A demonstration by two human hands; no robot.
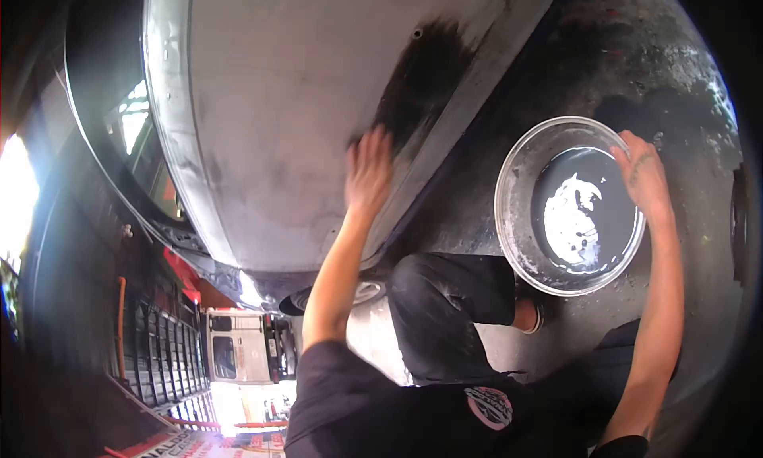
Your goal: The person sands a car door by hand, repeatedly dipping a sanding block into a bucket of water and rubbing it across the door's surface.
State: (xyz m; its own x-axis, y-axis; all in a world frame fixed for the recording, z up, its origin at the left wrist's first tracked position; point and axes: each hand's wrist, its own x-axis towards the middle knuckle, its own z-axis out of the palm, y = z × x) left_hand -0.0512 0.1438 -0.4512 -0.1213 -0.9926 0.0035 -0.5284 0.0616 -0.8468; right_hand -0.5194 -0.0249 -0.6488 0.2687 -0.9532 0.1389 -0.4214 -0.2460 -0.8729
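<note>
My left hand point(369, 170) lies flat on a grey, matte car door panel point(270, 124), fingers stretched out; whether anything thin is under the palm is hidden. Just beyond the fingertips, a dark wet-looking patch point(425, 80) runs up the panel around a small round hole point(417, 33). On my other side, my right hand point(644, 176) grips the rim of a round metal basin point(518, 207), with the fingers curled over its edge. Dark liquid point(616, 219) fills the basin's bottom and reflects bright light.
The basin stands on a dark, stained floor point(469, 211) beside my bent knee point(437, 291). The car's window frame point(87, 116) curves along the left. Farther back are a white vehicle point(238, 355), a barred gate point(163, 339) and a lettered banner point(191, 446).
</note>
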